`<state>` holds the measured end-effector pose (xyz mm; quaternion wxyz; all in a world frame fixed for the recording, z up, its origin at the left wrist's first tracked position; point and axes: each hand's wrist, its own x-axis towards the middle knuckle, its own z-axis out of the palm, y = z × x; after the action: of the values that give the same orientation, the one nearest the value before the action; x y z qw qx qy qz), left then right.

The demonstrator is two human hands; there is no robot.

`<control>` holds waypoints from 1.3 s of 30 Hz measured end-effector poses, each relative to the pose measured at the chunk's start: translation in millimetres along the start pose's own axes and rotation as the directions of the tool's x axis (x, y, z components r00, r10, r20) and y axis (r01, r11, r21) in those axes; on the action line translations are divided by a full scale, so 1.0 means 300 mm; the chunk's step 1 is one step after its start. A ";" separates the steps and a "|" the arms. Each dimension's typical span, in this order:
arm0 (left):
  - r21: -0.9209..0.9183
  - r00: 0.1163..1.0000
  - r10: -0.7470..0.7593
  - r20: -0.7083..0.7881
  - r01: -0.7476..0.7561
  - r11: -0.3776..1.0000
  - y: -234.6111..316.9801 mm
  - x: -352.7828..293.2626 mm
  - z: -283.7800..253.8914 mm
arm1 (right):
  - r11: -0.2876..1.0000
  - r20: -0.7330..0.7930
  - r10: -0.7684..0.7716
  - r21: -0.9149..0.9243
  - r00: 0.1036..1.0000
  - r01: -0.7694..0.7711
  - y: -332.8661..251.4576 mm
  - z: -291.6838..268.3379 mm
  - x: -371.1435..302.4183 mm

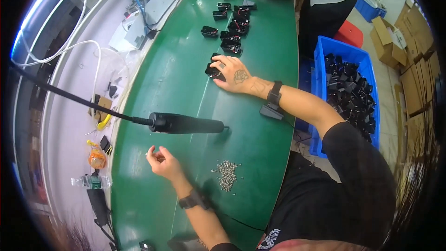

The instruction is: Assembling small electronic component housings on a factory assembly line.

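The right hand (236, 73) is partly curved over black cases (212, 70) on the green bench (260, 153); its grip cannot be determined. The left hand (164, 163), half curled near the black screwdriver (188, 123), shows no discernible held item.

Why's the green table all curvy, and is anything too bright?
Head view: the fisheye lens bows the green table's edges, and the corners go black; head view, upper left: a bluish-white light strip glares; head view, middle: the corded electric screwdriver shows little blur.
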<state>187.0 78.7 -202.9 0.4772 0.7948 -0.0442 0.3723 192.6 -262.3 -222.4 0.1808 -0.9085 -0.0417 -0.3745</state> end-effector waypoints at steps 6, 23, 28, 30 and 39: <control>0.083 0.981 -0.135 0.143 0.124 0.989 -0.053 -0.017 0.013 | 0.996 -0.025 0.081 -0.038 0.996 -0.082 0.032 -0.036 0.017; 0.082 0.959 -0.183 0.219 0.168 0.982 -0.061 -0.022 -0.001 | 0.986 0.020 0.127 0.110 0.992 -0.128 0.055 -0.061 -0.007; 0.079 0.951 -0.177 0.253 0.162 0.984 -0.058 -0.022 0.016 | 0.967 0.037 0.254 0.024 0.967 -0.255 0.096 -0.064 -0.031; 0.090 0.913 -0.214 0.348 0.195 0.977 -0.072 -0.023 0.016 | 0.982 0.126 0.176 -0.089 0.976 -0.166 0.071 -0.085 -0.022; 0.010 0.909 -0.103 0.404 0.109 0.994 -0.113 -0.050 0.008 | 0.992 0.210 0.111 -0.089 0.971 -0.094 0.035 -0.097 -0.038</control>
<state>191.9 90.9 -237.7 0.4826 0.8525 -0.1008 0.1736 167.3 -282.0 -214.4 0.1587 -0.9509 0.0007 -0.2657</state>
